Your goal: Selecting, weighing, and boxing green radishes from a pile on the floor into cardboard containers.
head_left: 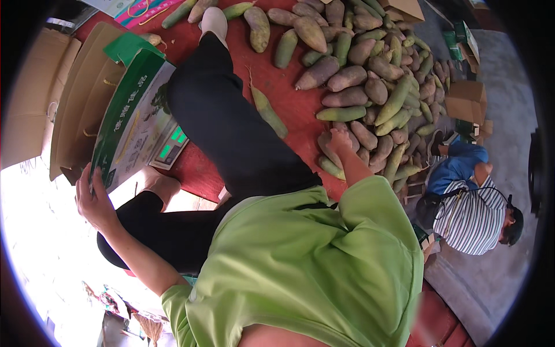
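My left hand (95, 199) grips the lower corner of a green-and-white printed carton (136, 121) that stands tilted at my left. My right hand (341, 140) reaches forward into a big heap of long green and purplish-brown tubers (370, 87) spread on the red floor mat (283, 98), its fingers resting on one tuber; whether it grasps the tuber I cannot tell. My black-trousered leg (231, 127) stretches out between the carton and the heap. My green shirt (312, 260) fills the lower middle.
A digital scale with a green display (171, 144) sits under the carton's edge. Flattened brown cardboard (69, 98) lies at left. Another person in a striped shirt (474, 217) crouches at right by brown boxes (465, 101). Loose tubers (269, 113) lie apart.
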`<action>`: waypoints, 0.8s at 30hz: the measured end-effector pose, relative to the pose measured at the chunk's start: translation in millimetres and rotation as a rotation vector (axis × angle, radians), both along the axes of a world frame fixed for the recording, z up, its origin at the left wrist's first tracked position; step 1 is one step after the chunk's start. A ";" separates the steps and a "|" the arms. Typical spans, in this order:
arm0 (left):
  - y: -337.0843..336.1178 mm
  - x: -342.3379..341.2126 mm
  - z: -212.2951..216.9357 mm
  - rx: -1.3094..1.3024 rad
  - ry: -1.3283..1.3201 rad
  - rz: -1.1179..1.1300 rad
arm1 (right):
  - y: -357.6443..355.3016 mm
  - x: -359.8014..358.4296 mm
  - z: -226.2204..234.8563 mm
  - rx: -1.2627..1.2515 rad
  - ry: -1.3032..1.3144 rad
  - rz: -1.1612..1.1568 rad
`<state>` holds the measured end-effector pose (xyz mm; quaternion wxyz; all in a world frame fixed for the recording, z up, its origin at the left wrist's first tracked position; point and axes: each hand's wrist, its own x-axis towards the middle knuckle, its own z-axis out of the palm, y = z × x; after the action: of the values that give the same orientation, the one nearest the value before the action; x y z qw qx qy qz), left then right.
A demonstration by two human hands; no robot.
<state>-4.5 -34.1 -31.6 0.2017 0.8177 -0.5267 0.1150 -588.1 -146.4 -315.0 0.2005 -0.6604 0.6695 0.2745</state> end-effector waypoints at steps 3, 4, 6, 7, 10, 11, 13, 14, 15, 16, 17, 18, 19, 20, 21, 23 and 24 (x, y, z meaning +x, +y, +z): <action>0.9 -1.8 2.1 0.013 -0.041 0.008 | 11.8 8.0 -1.6 0.072 0.173 0.007; 0.8 -2.1 2.4 0.019 -0.042 0.003 | 13.3 9.0 -4.4 0.127 0.239 0.044; 2.0 -0.4 0.1 0.021 -0.052 0.006 | 18.9 12.2 -7.8 0.086 0.250 0.098; 2.5 0.6 -0.6 0.025 -0.057 0.003 | 22.2 14.3 -8.4 0.045 0.265 0.145; 0.6 0.1 -1.9 0.023 -0.049 0.002 | 29.6 22.4 -1.7 0.045 0.173 0.085; -0.5 0.0 -2.1 0.025 -0.047 0.001 | 38.5 27.2 -2.1 0.048 0.175 0.084; -1.0 -0.8 0.4 0.002 -0.002 -0.011 | 56.1 39.0 -2.3 0.176 -0.025 0.061; -1.6 -1.2 0.3 0.003 -0.005 -0.004 | 61.9 42.2 0.1 0.177 -0.028 0.069; 0.7 0.6 -0.3 0.007 -0.016 0.009 | 68.6 47.2 2.6 0.113 -0.021 0.141; 1.1 2.6 -0.7 0.009 -0.029 0.020 | 73.5 51.2 4.1 0.047 -0.016 0.211; 1.4 2.3 -0.2 0.024 -0.010 0.045 | 77.2 46.2 -1.6 -0.036 -0.005 0.209; 4.4 2.7 1.8 0.039 0.003 0.078 | 75.9 45.4 1.1 -0.036 -0.019 0.233; 4.9 5.3 0.1 0.014 0.010 0.056 | 68.8 45.3 4.4 0.043 0.040 0.232; 3.6 3.7 0.8 -0.012 -0.034 0.007 | 62.9 45.9 6.1 0.120 0.101 0.235; 0.5 0.0 2.4 0.010 0.005 0.019 | 60.1 44.7 6.3 0.156 0.112 0.235; -3.1 -7.3 8.9 0.042 0.042 0.033 | 60.9 38.9 -1.3 0.188 0.118 0.237; -6.0 -10.8 11.4 0.052 0.045 0.027 | 62.2 35.7 -7.2 0.184 0.118 0.231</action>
<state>-15.3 -40.1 -20.1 0.1906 0.8322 -0.5137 0.0854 -552.4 -84.3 -322.2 0.1877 -0.6944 0.5719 0.3942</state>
